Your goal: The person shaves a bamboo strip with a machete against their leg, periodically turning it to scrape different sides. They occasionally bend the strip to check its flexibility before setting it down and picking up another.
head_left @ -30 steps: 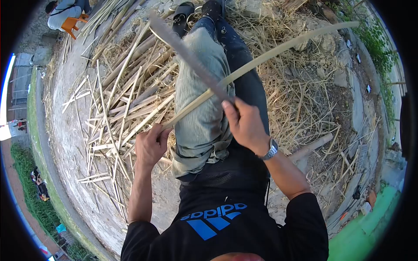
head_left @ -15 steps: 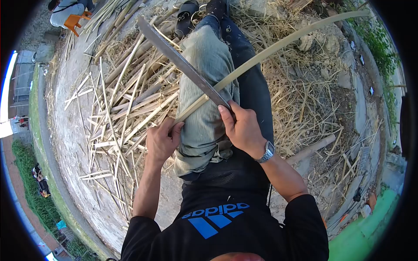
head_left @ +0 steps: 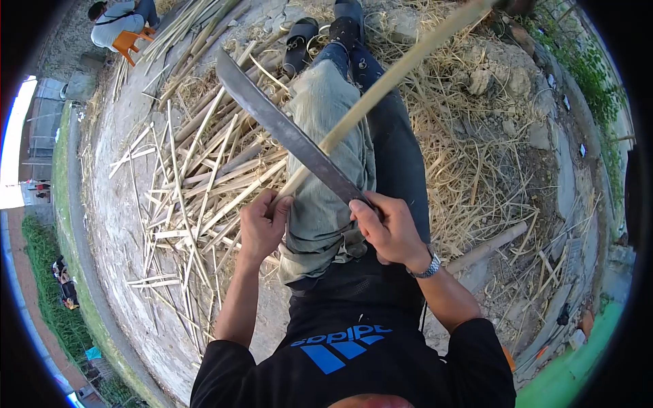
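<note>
Litter of split strips (head_left: 204,170) covers the ground left of the cloth (head_left: 320,102) draped over the person's near leg. Far beyond that heap, up and left of the cloth, a seated person (head_left: 115,27) works apart.

At the cloth's left edge the left hand (head_left: 262,224) is curled shut, pinching the near end of the bamboo strip (head_left: 381,85). A second ago this hand sat farther out over the litter; it is now drawn in against the cloth.

Across the cloth lies the blade (head_left: 286,132), its tip out over the litter and its heel at the cloth's right edge. It has sunk lower and flatter onto the cloth than before. The strip crosses the blade above the cloth and rises steeply to the top edge, where earlier it swept low out to the right.

At the cloth's right edge the right hand (head_left: 384,228), with a wristwatch (head_left: 428,266) at its wrist, is wrapped tight around the blade's handle. It has pulled back toward the body.

Straw (head_left: 469,156) lies right of the cloth.

Judged from these shifts, the hands stand closer together. The stretch of strip between the left hand and the blade is shorter, so the blade appears to bear on the strip nearer the pinched end.
</note>
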The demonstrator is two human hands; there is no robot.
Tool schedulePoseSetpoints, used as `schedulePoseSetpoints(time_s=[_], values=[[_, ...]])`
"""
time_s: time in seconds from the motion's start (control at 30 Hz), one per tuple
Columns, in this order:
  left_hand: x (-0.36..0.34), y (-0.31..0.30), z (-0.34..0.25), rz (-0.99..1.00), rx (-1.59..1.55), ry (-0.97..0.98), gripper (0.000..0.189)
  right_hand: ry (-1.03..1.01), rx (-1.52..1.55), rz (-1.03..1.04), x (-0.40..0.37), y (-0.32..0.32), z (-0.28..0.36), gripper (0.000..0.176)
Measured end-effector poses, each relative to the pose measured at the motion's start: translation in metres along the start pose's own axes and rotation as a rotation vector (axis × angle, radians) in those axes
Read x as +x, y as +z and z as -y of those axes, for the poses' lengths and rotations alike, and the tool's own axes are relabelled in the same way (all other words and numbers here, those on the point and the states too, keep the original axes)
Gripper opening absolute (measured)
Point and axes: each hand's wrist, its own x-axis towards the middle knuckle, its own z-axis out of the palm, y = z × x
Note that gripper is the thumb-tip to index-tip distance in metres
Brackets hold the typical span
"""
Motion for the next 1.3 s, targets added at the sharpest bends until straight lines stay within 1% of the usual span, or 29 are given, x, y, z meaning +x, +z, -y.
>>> schedulePoseSetpoints(time_s=[0.03,0.07,0.1,0.13,0.2,0.27,0.33,0.37,0.4,0.43,0.47,0.53,0.57,0.6,0.63,0.67,0.7,0.73,0.8,0.87,0.9,0.93,1.0,1.03,1.07,1.13,1.2,1.23,1.3], values=[[0.001,0.001,-0.001,-0.077,-0.136,-0.011,0.029,-0.009,0.001,0.0,-0.005,-0.001,0.007,0.036],[0.004,0.002,-0.004,-0.154,-0.276,-0.02,0.029,-0.054,0.161,-0.025,-0.009,-0.002,0.015,0.031],[0.006,-0.006,-0.018,-0.129,-0.314,-0.027,0.028,-0.099,0.321,-0.049,-0.012,-0.004,0.023,0.026],[0.009,-0.011,-0.037,-0.135,-0.315,-0.018,0.028,-0.109,0.317,-0.048,-0.013,-0.005,0.034,0.026],[0.016,-0.008,-0.074,-0.235,-0.567,0.062,0.027,-0.232,0.216,-0.243,-0.01,-0.006,0.054,0.019],[0.022,0.01,-0.1,-0.22,-0.73,0.199,0.024,-0.273,0.206,-0.25,0.001,-0.005,0.055,0.018],[0.03,0.02,-0.122,-0.233,-0.368,0.505,0.023,-0.541,0.334,-0.351,0.015,0.006,0.053,0.017],[0.028,0.039,-0.133,-0.186,-0.611,0.41,0.023,-0.378,0.385,-0.322,0.006,0.002,0.061,0.018],[0.027,0.057,-0.138,-0.134,-0.853,0.308,0.025,-0.384,0.386,-0.318,0.003,-0.002,0.062,0.018],[0.034,0.063,-0.135,-0.211,-0.675,0.401,0.025,-0.332,0.38,-0.326,0.001,-0.007,0.063,0.019],[0.033,0.062,-0.133,-0.211,-0.673,0.405,0.025,-0.28,0.376,-0.337,-0.001,-0.011,0.062,0.019],[0.029,0.048,-0.133,-0.037,-0.423,0.452,0.026,-0.299,0.362,-0.404,-0.001,-0.022,0.051,0.021],[0.025,0.036,-0.13,-0.064,-0.368,0.433,0.029,-0.336,0.255,-0.477,-0.001,-0.032,0.043,0.021],[0.028,0.025,-0.119,-0.28,-0.206,0.537,0.033,-0.37,0.143,-0.545,-0.003,-0.044,0.038,0.022],[0.032,0.015,-0.107,-0.488,-0.135,0.595,0.039,-0.364,0.142,-0.544,-0.006,-0.059,0.037,0.022],[0.041,-0.002,-0.092,-0.699,0.11,0.695,0.047,-0.339,0.057,-0.547,-0.011,-0.075,0.04,0.022],[0.053,-0.023,-0.079,-0.797,0.244,0.815,0.055,-0.309,-0.025,-0.547,-0.017,-0.087,0.042,0.023],[0.059,-0.045,-0.082,-0.811,0.42,0.877,0.061,-0.295,-0.023,-0.544,-0.02,-0.097,0.043,0.023],[0.073,-0.068,-0.08,-0.69,0.576,0.914,0.066,-0.279,-0.258,-0.452,-0.021,-0.112,0.045,0.023],[0.068,-0.081,-0.097,-0.487,0.915,0.741,0.051,-0.296,-0.296,-0.439,-0.013,-0.115,0.041,0.024],[0.069,-0.084,-0.085,-0.485,0.918,0.743,0.051,-0.328,-0.389,-0.385,-0.009,-0.117,0.04,0.024],[0.071,-0.087,-0.061,-0.307,0.845,0.675,0.04,-0.358,-0.48,-0.331,-0.005,-0.119,0.039,0.023],[0.069,-0.081,-0.029,-0.016,0.6,0.485,0.012,-0.345,-0.456,-0.292,0.008,-0.123,0.033,0.023],[0.065,-0.081,-0.011,0.076,0.497,0.491,0.012,-0.283,-0.52,-0.261,0.015,-0.122,0.029,0.024],[0.056,-0.081,-0.003,0.11,0.509,0.437,0.024,-0.217,-0.584,-0.226,0.018,-0.119,0.026,0.024],[0.043,-0.081,0.004,0.188,0.45,0.314,0.023,-0.189,-0.585,-0.25,0.026,-0.107,0.028,0.023],[0.034,-0.075,0.005,0.18,0.446,0.289,0.022,-0.725,-0.995,-0.493,0.038,-0.1,0.024,0.018],[0.03,-0.071,0.004,0.166,0.445,0.261,0.022,-0.651,-0.956,-0.464,0.038,-0.096,0.019,0.015],[0.025,-0.064,-0.003,0.195,0.387,0.225,0.02,-0.685,-0.975,-0.508,0.037,-0.086,0.019,0.015]])
